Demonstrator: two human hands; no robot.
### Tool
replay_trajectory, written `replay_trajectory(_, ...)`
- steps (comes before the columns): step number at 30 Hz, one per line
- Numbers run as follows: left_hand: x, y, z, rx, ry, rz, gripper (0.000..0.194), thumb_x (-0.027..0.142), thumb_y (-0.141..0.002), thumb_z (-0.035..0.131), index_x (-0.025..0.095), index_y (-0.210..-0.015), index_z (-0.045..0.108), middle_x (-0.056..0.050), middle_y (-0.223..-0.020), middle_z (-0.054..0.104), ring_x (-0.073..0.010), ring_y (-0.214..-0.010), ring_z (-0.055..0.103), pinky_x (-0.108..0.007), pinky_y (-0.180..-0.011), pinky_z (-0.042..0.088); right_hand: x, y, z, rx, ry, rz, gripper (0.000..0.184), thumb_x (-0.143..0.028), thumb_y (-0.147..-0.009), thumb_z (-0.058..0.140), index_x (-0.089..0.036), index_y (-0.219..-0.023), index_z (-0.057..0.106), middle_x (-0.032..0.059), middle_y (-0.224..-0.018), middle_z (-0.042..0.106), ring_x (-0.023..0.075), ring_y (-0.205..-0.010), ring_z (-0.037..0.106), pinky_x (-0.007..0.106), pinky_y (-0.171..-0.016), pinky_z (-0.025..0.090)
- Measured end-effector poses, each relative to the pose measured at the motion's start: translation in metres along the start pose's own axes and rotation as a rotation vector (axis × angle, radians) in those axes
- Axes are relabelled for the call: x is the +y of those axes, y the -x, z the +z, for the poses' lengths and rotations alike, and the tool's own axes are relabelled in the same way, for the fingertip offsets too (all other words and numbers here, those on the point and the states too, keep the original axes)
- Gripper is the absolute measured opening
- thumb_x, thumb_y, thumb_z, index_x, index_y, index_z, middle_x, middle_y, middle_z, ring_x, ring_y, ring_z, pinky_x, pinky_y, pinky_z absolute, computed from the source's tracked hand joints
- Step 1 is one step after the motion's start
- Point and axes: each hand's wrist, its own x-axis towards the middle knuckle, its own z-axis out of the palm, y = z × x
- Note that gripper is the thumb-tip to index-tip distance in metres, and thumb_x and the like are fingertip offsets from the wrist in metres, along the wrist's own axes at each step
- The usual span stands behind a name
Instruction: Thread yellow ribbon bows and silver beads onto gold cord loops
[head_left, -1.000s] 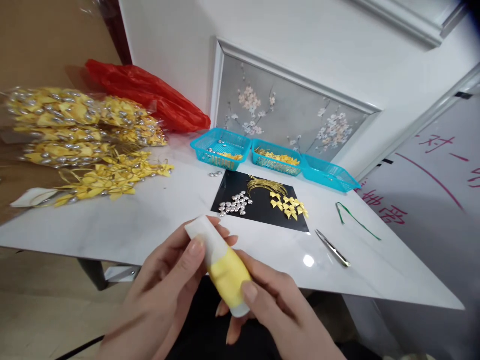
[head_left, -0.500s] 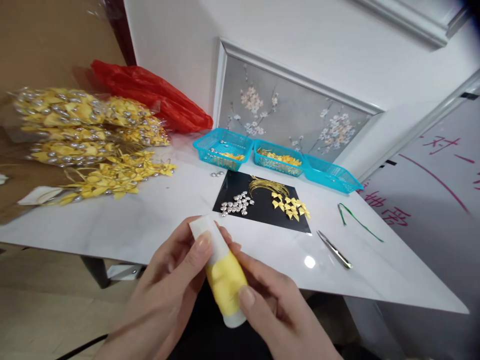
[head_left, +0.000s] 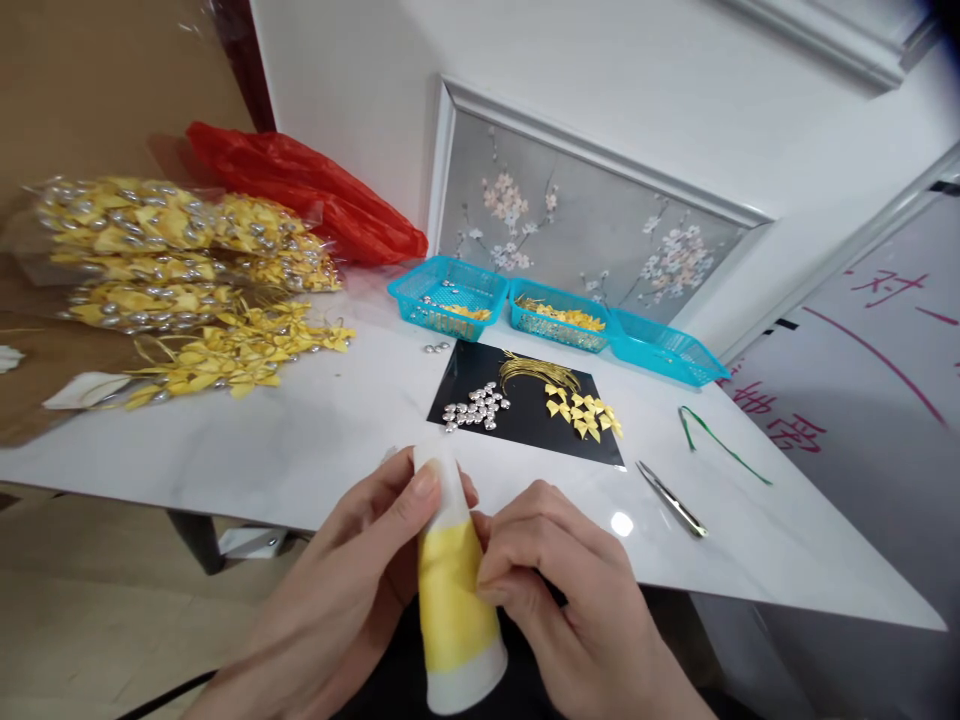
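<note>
Our left hand (head_left: 367, 560) grips the far, narrow end of the white-and-yellow spool (head_left: 456, 600), its axis running away from us by the bench's (head_left: 787, 550) near edge; our right hand (head_left: 570, 570) pinches at the yellow side. Farther right, red writing (head_left: 799, 435) on the whiteboard (head_left: 892, 460) includes 对 and 爱.

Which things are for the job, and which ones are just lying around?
Probably for the job:
White-and-yellow tube, held in the left hand, with the right hand at its side
Silver beads, gold strands and yellow petals on the black sheet

Seemingly just lying about:
Red bag
Green string
</note>
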Motion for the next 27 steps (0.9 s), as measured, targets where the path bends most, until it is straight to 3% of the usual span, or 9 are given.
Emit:
replay_trajectory(5,0.003,-0.002,0.001,-0.003,0.074,-0.053,0.016,0.032,-0.084,0.074,0.016,-0.088,0.077,-0.004,-0.079,0.073,-0.0173,-0.072,0.069,-0.023,-0.065,0.059,0.007,0.004,0.003,0.114,-0.109,0.077,0.017,-0.007,-0.092,0.052,-0.021,-0.085,0.058,-0.0004,-0.082,0.061,0.0130,-0.078,0.062,0.026,-0.073,0.053)
replay_trajectory(9,0.002,-0.005,0.002,0.041,0.186,-0.104,0.018,0.023,-0.092,0.062,0.013,-0.098,0.076,-0.010,-0.080,0.076,-0.0209,-0.076,0.074,-0.032,-0.075,0.063,0.010,0.007,0.009,0.169,-0.275,0.208,0.016,-0.018,-0.099,0.049,-0.021,-0.084,0.053,0.0003,-0.081,0.059,0.0125,-0.070,0.058,0.025,-0.065,0.050)
replay_trajectory(14,-0.014,-0.018,-0.005,0.100,0.385,-0.281,0.020,0.024,-0.094,0.059,0.009,-0.098,0.071,-0.011,-0.073,0.074,-0.0245,-0.059,0.074,-0.036,-0.055,0.064,0.017,0.001,0.015,0.092,-0.679,0.453,0.023,-0.036,-0.103,0.049,-0.021,-0.085,0.047,-0.0052,-0.068,0.059,0.0054,-0.043,0.047,0.021,-0.049,0.042)
replay_trajectory(17,-0.021,-0.025,-0.010,0.112,0.449,-0.302,0.023,0.027,-0.098,0.055,0.009,-0.100,0.067,-0.013,-0.082,0.075,-0.0234,-0.066,0.075,-0.036,-0.062,0.065,0.027,-0.006,0.014,0.066,-0.768,0.498,0.026,-0.038,-0.101,0.055,-0.021,-0.084,0.047,-0.0067,-0.062,0.055,0.0067,-0.049,0.052,0.021,-0.053,0.044)
replay_trajectory(20,-0.019,-0.024,-0.014,0.120,0.488,-0.331,0.028,0.029,-0.100,0.052,0.005,-0.113,0.062,-0.015,-0.088,0.072,-0.0227,-0.076,0.075,-0.039,-0.071,0.066,0.040,-0.012,0.008,0.124,-0.759,0.483,0.028,-0.040,-0.098,0.060,-0.020,-0.082,0.049,-0.0060,-0.067,0.053,0.0076,-0.057,0.053,0.022,-0.059,0.045)
replay_trajectory(24,-0.009,-0.020,-0.023,0.103,0.537,-0.315,0.028,0.021,-0.102,0.043,0.004,-0.120,0.056,-0.008,-0.078,0.063,-0.0144,-0.062,0.069,-0.026,-0.055,0.063,0.055,-0.010,-0.012,0.247,-0.709,0.485,0.032,-0.044,-0.092,0.068,-0.021,-0.079,0.049,-0.0066,-0.065,0.049,0.0086,-0.056,0.051,0.023,-0.056,0.041)
replay_trajectory(27,0.000,-0.021,-0.033,0.105,0.567,-0.246,0.028,0.021,-0.104,0.035,0.006,-0.118,0.055,-0.002,-0.072,0.056,-0.0089,-0.054,0.062,-0.015,-0.046,0.056,0.068,0.000,-0.040,0.373,-0.629,0.501,0.034,-0.042,-0.085,0.076,-0.021,-0.074,0.051,-0.0063,-0.061,0.048,0.0091,-0.054,0.049,0.023,-0.052,0.038)
